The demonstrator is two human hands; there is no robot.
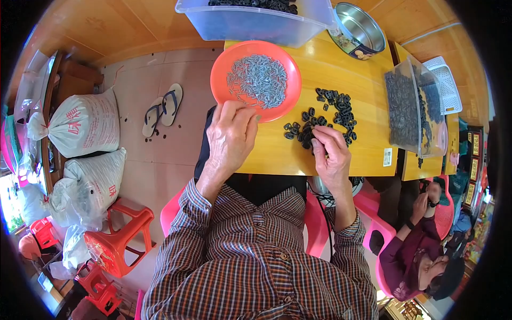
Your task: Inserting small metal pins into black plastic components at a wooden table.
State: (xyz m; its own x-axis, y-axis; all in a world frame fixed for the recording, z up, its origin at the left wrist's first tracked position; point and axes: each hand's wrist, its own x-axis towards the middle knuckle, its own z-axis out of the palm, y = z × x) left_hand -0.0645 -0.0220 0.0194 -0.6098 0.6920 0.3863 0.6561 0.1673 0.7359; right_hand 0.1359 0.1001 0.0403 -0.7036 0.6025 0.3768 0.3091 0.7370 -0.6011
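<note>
The right hand (pixel 332 154) pinches its fingertips on a small black part at the near edge of the heap of black parts (pixel 325 114) on the yellow tabletop (pixel 368 80). The left hand (pixel 230 133), fingers loosely curled, grips the near rim of the orange plate (pixel 218 80) heaped with grey metal pieces (pixel 258 80), toward the tabletop's left edge.

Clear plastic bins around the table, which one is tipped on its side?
The right-hand bin, beside the white basket: tipped sideways, dark pieces piled against its wall. The far bin sits upright.
</note>
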